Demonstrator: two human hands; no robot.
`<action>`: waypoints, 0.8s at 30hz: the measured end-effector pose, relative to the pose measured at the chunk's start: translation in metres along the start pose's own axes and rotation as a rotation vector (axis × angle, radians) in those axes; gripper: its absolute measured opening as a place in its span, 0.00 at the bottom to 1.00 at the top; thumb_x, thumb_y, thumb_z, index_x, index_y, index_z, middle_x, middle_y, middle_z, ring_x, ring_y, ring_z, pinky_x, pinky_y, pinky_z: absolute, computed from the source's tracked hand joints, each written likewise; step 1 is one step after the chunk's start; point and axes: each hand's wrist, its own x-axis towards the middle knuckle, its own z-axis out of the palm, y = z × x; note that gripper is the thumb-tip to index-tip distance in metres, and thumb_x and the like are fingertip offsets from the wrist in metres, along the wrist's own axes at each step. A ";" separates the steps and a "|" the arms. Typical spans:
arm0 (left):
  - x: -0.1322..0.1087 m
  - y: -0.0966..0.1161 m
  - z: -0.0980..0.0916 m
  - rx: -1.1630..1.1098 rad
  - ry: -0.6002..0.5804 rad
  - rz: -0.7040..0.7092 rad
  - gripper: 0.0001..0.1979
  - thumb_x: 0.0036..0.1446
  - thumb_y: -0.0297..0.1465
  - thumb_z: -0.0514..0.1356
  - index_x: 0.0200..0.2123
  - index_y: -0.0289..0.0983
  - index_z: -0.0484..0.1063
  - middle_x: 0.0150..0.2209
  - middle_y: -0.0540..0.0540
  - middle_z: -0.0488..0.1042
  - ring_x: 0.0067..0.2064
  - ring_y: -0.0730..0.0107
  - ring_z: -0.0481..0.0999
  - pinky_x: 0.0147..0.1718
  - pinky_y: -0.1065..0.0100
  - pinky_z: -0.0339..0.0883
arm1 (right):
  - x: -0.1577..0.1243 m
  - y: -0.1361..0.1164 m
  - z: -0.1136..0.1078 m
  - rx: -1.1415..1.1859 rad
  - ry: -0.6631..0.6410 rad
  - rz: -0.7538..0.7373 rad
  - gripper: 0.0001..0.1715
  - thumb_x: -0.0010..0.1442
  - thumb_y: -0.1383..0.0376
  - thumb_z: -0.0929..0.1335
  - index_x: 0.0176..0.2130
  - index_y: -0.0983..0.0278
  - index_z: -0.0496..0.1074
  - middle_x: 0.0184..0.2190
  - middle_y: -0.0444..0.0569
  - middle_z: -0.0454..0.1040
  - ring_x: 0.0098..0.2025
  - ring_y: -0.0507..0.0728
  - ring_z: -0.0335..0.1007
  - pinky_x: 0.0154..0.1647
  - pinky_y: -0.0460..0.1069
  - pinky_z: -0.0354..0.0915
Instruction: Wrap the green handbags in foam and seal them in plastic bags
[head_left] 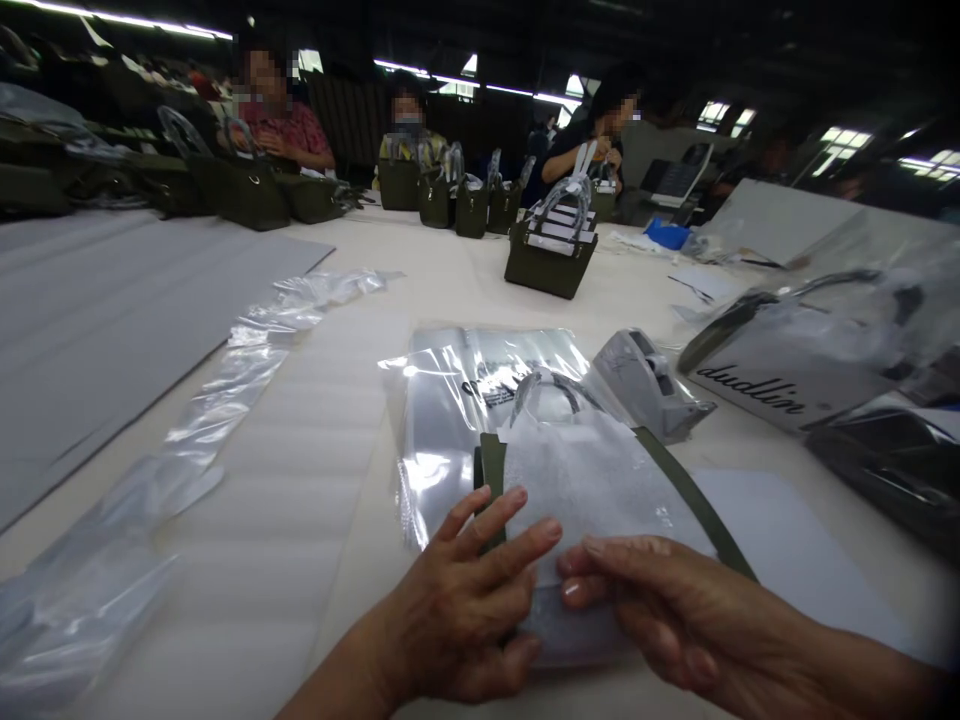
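A dark green handbag (679, 480) lies flat in front of me, covered by a white foam sheet (592, 480), its handle end reaching into a clear plastic bag (465, 390). My left hand (472, 600) rests on the bag's near left corner, fingers stretched out flat over the foam. My right hand (660, 610) lies beside it on the near edge, fingers flat and pressed on the foam sheet. Neither hand grips anything.
A grey tape dispenser (645, 385) stands just beyond the bag on the right. Packed bags in plastic (810, 350) pile at the right. Crumpled clear plastic (202, 420) and grey sheets (112, 330) lie at left. Green handbags (551, 255) and three seated people (277, 110) are across the table.
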 end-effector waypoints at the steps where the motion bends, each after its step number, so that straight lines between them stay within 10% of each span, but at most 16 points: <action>1: 0.002 -0.002 0.000 -0.025 -0.012 0.011 0.12 0.49 0.34 0.55 0.36 0.34 0.71 0.55 0.46 0.64 0.60 0.50 0.51 0.57 0.50 0.46 | 0.001 0.000 0.001 0.010 0.017 0.001 0.14 0.54 0.59 0.66 0.34 0.68 0.71 0.29 0.48 0.74 0.11 0.40 0.51 0.11 0.39 0.46; 13: 0.001 -0.013 0.007 -0.191 -0.091 -0.025 0.19 0.46 0.35 0.55 0.42 0.34 0.67 0.50 0.47 0.69 0.59 0.61 0.57 0.61 0.54 0.35 | -0.016 0.001 0.016 0.142 0.140 0.071 0.17 0.56 0.54 0.64 0.41 0.62 0.64 0.38 0.50 0.74 0.11 0.42 0.55 0.09 0.38 0.46; 24: 0.000 -0.003 -0.002 -0.062 -0.303 -0.052 0.21 0.47 0.32 0.57 0.48 0.48 0.65 0.56 0.51 0.60 0.62 0.54 0.48 0.58 0.43 0.31 | -0.021 0.064 -0.034 0.530 -0.145 0.112 0.13 0.54 0.57 0.67 0.33 0.64 0.71 0.28 0.48 0.75 0.16 0.44 0.62 0.17 0.37 0.60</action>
